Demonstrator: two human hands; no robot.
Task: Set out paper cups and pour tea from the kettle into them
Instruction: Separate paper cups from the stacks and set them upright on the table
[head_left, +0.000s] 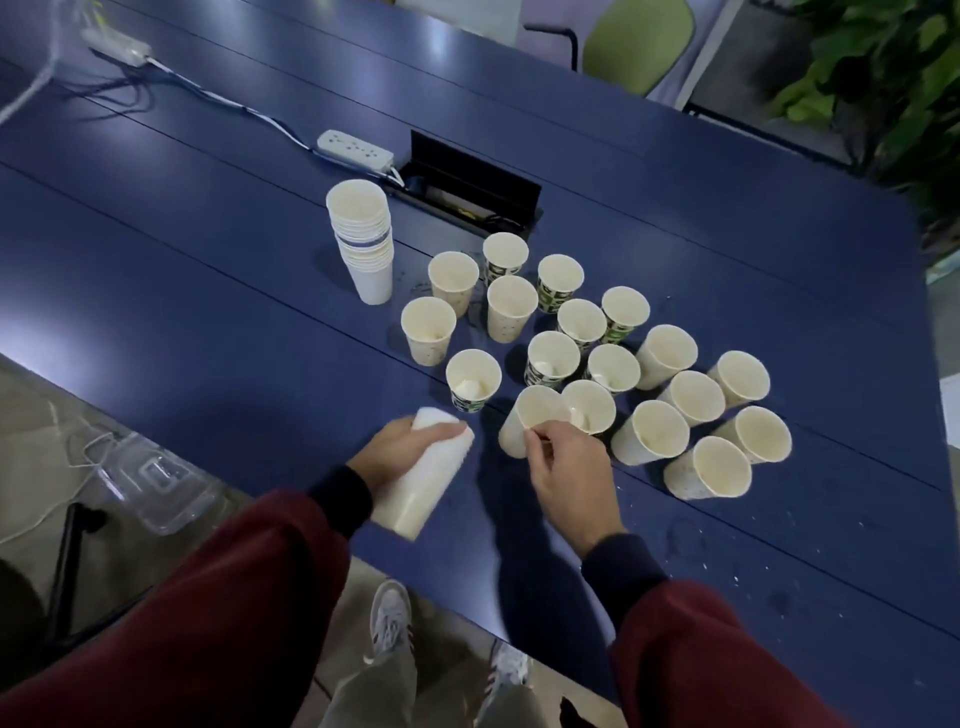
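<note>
Several paper cups (613, 364) stand open-side up in a cluster on the blue table (208, 312). My left hand (395, 449) grips a stack of white cups (423, 480) held on its side near the table's front edge. My right hand (566, 467) pinches the near rim of one tilted cup (527, 423) at the front of the cluster, beside a green-patterned cup (470, 382). A second, upright stack of cups (363, 239) stands behind and to the left of the cluster. No kettle is in view.
A white power strip (356, 150) with its cable lies behind the cups, next to an open cable box (467, 192) set in the table. Water drops speckle the table at the right. A green chair (639, 44) and a plant (883, 78) are beyond the far edge.
</note>
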